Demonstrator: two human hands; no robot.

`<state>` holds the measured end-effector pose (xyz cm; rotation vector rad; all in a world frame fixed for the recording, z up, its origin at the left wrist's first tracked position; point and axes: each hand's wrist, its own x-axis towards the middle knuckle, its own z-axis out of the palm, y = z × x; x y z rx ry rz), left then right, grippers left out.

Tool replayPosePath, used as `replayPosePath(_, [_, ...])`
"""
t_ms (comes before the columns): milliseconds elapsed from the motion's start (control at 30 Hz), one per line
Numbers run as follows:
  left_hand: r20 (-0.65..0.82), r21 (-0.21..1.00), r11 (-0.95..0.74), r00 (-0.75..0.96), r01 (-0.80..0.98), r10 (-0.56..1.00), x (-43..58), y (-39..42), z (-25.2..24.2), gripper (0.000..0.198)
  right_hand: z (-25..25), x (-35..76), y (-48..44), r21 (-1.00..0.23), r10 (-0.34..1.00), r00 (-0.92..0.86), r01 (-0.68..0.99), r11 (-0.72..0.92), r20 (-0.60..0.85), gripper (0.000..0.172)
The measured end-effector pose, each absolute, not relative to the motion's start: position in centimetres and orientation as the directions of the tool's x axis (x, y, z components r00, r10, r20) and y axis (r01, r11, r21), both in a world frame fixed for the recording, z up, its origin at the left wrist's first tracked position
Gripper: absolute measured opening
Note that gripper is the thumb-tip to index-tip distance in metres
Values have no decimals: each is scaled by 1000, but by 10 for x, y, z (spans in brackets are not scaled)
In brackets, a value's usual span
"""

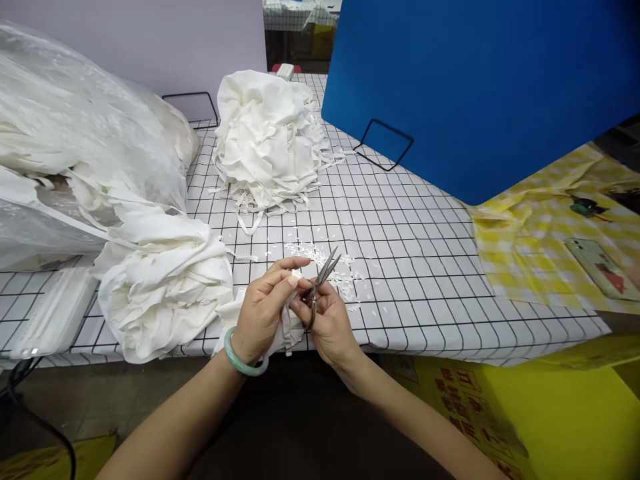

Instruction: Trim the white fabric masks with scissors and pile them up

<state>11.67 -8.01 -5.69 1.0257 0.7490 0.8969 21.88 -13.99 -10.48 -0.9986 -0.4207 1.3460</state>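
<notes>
Hands: 2; left hand (265, 300) with thumb and fingertips pinched on white fabric (289, 327), right hand (331, 321) with fingers wrapped around the scissors handles.
Scissors (326, 270): 1 pair, in right hand, blades slightly parted, tips pointing away from the person.
Held fabric: in front of the body at the table edge; piece count unclear, partly hidden by hands.
Fabric piles: 2; rear pile (270, 140), near pile (167, 287) left of left hand.
Clippings (345, 283): many small white bits, too small to count, scattered just beyond the hands.
Plastic bag (95, 127): 1, left, white cloth inside.
Bangle (243, 363): 1, left wrist.
Phone (603, 268): 1, far right on yellow checked cloth (520, 247).
</notes>
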Motion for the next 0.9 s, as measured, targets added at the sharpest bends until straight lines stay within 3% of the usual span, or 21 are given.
replayPosePath(133, [-161, 885, 312, 400, -347, 902, 115, -74, -47, 20, -110, 214, -156, -805, 933, 138, -557, -206, -334, 44])
replayPosePath(267, [-128, 920, 246, 358, -306, 925, 116, -74, -45, 21, -105, 226, -155, -893, 920, 321, -445, -65, -227, 37])
replayPosePath(400, [-100, 921, 232, 386, -313, 917, 120, -80, -48, 24, -93, 223, -138, -900, 928, 349, -435, 36, -132, 46])
replayPosePath(533, [-111, 894, 263, 389, -364, 914, 121, -82, -51, 24, -97, 207, -131, -857, 926, 312, -515, -24, -214, 38])
replayPosePath(633, [-132, 882, 281, 374, -377, 918, 117, -81, -57, 26, -103, 210, -136, -878, 954, 190, -463, -121, -231, 43])
replayPosePath(700, [-117, 920, 237, 358, -313, 926, 114, -81, -62, 27, -104, 225, -142, -952, 966, 179, -276, -134, -188, 45])
replayPosePath(767, [-49, 970, 128, 349, -208, 936, 112, -82, -67, 28, -99, 246, -148, -995, 968, 238, 34, -89, -78, 42])
replayPosePath(900, [125, 992, -112, 379, -56, 917, 112, -86, -71, 27, -85, 281, -156, -801, 957, 213, 598, 32, 197, 39])
